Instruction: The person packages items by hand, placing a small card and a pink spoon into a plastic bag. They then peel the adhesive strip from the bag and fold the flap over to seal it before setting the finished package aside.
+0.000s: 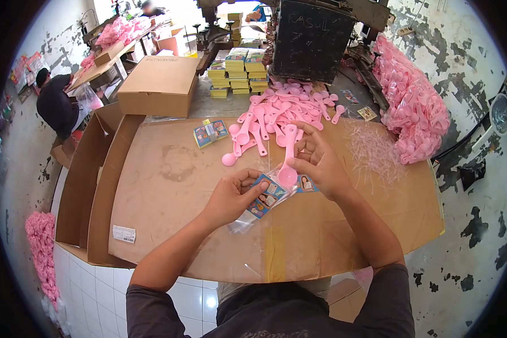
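My left hand grips a printed card together with clear plastic bags, its thumb on the card's face. In my right hand is a pink spoon, held upright by thumb and fingers with its bowl down, just over the bags' edge. Another card lies partly hidden under the right hand. Beyond the hands a heap of pink spoons is spread on the cardboard-covered table. A banded bundle of cards sits left of the heap.
Card stacks and a closed carton stand behind. Open cardboard boxes line the left edge. Plastic strips and bagged pink spoons are at right. A black metal box is behind the heap. A person is at left.
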Demonstrator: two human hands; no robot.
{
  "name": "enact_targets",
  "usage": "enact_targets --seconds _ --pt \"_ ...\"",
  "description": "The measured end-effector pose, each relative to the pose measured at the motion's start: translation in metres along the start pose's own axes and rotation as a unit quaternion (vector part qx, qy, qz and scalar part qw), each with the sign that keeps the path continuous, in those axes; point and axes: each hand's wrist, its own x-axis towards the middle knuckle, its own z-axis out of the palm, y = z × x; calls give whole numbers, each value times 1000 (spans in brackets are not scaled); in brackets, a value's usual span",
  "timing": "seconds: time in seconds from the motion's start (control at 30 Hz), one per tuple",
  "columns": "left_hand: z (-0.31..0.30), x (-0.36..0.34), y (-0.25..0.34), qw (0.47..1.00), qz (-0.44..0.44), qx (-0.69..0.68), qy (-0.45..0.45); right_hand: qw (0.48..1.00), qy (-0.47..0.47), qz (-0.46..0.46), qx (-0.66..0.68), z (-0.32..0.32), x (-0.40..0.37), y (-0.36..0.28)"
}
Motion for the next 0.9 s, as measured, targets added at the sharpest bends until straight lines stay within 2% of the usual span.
enact_targets --seconds 0.33,0.47,0.57,0.67,0.73,0.8,0.87,0.9 --pt "2 -4 12 997 -38 53 -37 996 52 -77 3 26 -8 9" --pt "2 -1 -1 999 -19 1 -34 991 79 -106 -20 25 -6 27" --pt "4 -2 2 999 -14 6 -32 993 63 -98 5 25 -9 35" --pt "2 -3 7 999 -28 -13 -36 993 -29 -111 -35 11 -7 50" --pt "-1 -2 4 998 -36 -26 -36 981 -99 -154 -64 0 -4 41" --pt "-4 -2 5 998 -30 -24 -39 985 -106 -129 -53 -3 0 28" --pt "-5 -3 5 998 -31 -29 -51 998 -49 -34 -5 4 -3 -2" --pt "-5 -3 7 997 -33 -35 -61 990 -78 -93 -74 6 -4 -5"
